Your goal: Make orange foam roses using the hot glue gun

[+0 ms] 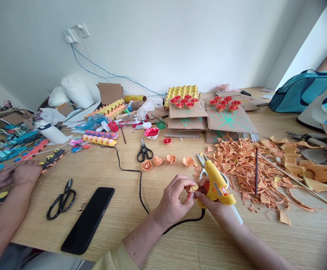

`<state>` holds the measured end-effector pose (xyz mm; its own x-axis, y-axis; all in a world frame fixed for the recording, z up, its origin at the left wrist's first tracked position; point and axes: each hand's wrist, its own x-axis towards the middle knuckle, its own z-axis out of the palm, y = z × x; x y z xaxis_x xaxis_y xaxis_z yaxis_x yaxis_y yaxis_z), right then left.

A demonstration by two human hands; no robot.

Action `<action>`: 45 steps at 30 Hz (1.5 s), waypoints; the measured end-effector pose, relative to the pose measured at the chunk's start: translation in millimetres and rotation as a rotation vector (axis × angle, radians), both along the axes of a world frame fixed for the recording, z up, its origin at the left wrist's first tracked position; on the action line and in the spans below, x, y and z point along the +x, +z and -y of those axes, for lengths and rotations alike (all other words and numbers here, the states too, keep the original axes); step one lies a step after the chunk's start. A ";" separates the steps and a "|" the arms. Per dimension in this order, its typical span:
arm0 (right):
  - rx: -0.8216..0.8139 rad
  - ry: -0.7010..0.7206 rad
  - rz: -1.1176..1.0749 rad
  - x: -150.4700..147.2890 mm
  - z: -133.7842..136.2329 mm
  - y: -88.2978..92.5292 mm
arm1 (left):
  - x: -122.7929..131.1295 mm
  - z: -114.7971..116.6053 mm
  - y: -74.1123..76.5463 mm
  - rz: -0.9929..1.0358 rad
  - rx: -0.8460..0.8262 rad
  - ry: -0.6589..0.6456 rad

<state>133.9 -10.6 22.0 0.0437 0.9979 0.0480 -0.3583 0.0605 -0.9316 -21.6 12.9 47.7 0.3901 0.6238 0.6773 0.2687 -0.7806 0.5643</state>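
My left hand [175, 199] pinches a small curled orange carton flower piece [192, 188] between thumb and fingers. In my right hand [214, 207] is a yellow hot glue gun [217, 179], a white glue stick poking out of its back. Its nozzle points up and away, and the right fingertips come close to the flower piece; whether they touch it I cannot tell. Beyond my hands, several orange flowers [170, 159] stand in a row, with a red flower [167, 141] behind them. White-handled scissors [201, 160] lie partly hidden behind the glue gun.
Orange carton scraps [236, 165] heap up at the right. Cardboard sheets [227, 118] at the back carry red flowers. Black scissors [144, 150], another pair [63, 198] and a phone [88, 219] lie leftward. A black cord [141, 187] crosses the table. Another person's hands [25, 172] work at far left.
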 end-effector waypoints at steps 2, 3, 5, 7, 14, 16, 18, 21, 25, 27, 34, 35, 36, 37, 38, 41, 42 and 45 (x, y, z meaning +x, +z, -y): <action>-0.004 0.006 0.018 -0.4 0.3 1.0 | 0.1 0.1 -0.2 -0.001 0.013 -0.004; -0.003 0.005 0.025 -0.4 0.3 1.1 | 0.1 0.1 -0.1 -0.001 0.017 -0.007; -0.001 0.002 0.031 -0.1 0.3 0.8 | 0.1 -0.2 0.6 -0.004 0.019 -0.011; -0.003 -0.002 0.037 0.8 0.1 -0.4 | -0.2 -0.5 1.9 -0.013 0.018 -0.020; 0.010 0.025 0.015 1.1 -0.9 -0.2 | -0.1 -0.4 4.7 -0.003 0.023 -0.039; 0.004 0.021 0.025 0.6 -1.1 0.7 | 0.1 -0.2 4.4 -0.001 0.015 -0.039; -0.003 0.001 0.035 0.1 -1.1 1.0 | -0.1 -0.2 3.7 -0.005 0.005 -0.035; 0.002 -0.018 0.022 -0.4 -0.8 0.0 | -0.8 -0.2 3.2 -0.008 -0.005 -0.035; 0.013 0.005 0.029 -0.5 -0.6 -0.4 | -0.8 0.1 4.0 0.006 -0.022 -0.022; 0.002 0.014 0.054 -0.5 -0.7 -0.1 | -0.4 0.3 4.2 0.011 -0.032 -0.015; 0.024 -0.015 0.028 -0.8 -1.7 -1.4 | -0.6 0.3 3.0 -0.004 -0.038 -0.055; 0.026 -0.008 0.019 -0.8 -1.7 -1.3 | -0.7 0.3 3.1 -0.005 -0.036 -0.057; 0.028 -0.004 0.011 -0.8 -1.7 -1.1 | -0.9 0.3 3.2 -0.005 -0.036 -0.060; 0.027 -0.003 0.007 -0.8 -1.7 -0.7 | -1.0 0.3 3.4 -0.004 -0.036 -0.062; 0.025 -0.003 0.006 -0.7 -1.7 -0.2 | -1.1 0.3 3.5 -0.004 -0.038 -0.063; 0.012 -0.002 0.013 -0.7 -1.6 0.5 | -0.9 0.3 3.5 -0.003 -0.045 -0.055; 0.008 0.004 0.016 -0.6 -1.6 0.3 | -0.8 0.3 3.4 -0.002 -0.045 -0.052; 0.002 0.002 0.031 -0.5 -1.7 -1.7 | -0.4 -0.2 3.0 0.003 -0.038 -0.047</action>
